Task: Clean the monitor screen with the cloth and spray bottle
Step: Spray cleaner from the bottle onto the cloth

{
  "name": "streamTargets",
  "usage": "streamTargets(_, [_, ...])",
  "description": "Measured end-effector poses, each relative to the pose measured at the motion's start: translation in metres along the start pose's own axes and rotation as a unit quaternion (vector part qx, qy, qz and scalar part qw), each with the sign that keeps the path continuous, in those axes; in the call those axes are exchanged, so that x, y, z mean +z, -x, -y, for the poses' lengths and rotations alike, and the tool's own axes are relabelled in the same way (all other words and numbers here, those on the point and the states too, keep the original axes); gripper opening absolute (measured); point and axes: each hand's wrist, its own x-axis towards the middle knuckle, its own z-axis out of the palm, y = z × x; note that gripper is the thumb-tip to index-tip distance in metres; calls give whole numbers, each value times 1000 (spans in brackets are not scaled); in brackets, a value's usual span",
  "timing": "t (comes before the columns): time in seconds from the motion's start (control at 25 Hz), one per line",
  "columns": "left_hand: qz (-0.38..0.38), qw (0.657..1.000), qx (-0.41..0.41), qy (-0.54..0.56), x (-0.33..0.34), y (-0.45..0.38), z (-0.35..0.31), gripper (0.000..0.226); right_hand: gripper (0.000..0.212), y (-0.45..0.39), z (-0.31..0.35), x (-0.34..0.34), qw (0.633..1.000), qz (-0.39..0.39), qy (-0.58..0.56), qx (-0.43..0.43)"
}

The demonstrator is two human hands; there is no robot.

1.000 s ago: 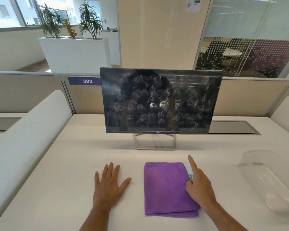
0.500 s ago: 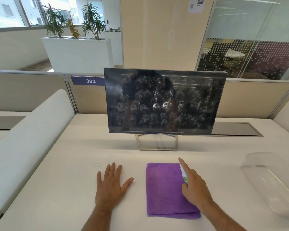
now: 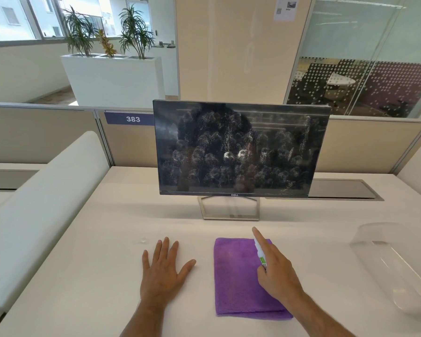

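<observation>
A black monitor (image 3: 241, 147) stands on a metal stand at the middle of the white desk (image 3: 107, 239); its dark screen is speckled with white droplets and smears. A folded purple cloth (image 3: 236, 273) lies flat on the desk in front of it. My right hand (image 3: 275, 271) is over the cloth's right side, shut on a small white spray bottle (image 3: 260, 252) with a green label, index finger stretched along its top toward the screen. My left hand (image 3: 163, 273) rests flat on the desk left of the cloth, fingers spread.
A clear curved plastic cover (image 3: 394, 261) lies on the desk at the right. A white padded divider (image 3: 41, 205) runs along the left. Behind the monitor are a low partition labelled 383 (image 3: 133, 119) and a dark cable tray (image 3: 345, 189).
My right hand with the spray bottle has drifted slightly left over the cloth. The left hand and the cloth have stayed in place.
</observation>
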Motion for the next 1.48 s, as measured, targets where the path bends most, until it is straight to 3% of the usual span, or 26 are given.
streamTargets(0.48, [0, 1000, 1, -4, 4, -2, 2, 99, 88, -5, 2, 18, 1000, 19, 11, -15])
streamTargets(0.8, [-2, 1000, 3, -5, 4, -2, 3, 99, 104, 0, 4, 9, 998, 50, 19, -37])
streamTargets(1.0, [7, 1000, 5, -10, 2, -1, 1, 99, 88, 11, 7, 9, 993, 90, 57, -56])
streamTargets(1.28, [16, 1000, 1, -15, 1, 9, 0, 99, 103, 24, 5, 5, 996, 47, 49, -60])
streamTargets(1.48, [21, 1000, 0, -15, -1, 18, -1, 101, 94, 32, -2, -5, 995, 49, 77, -46])
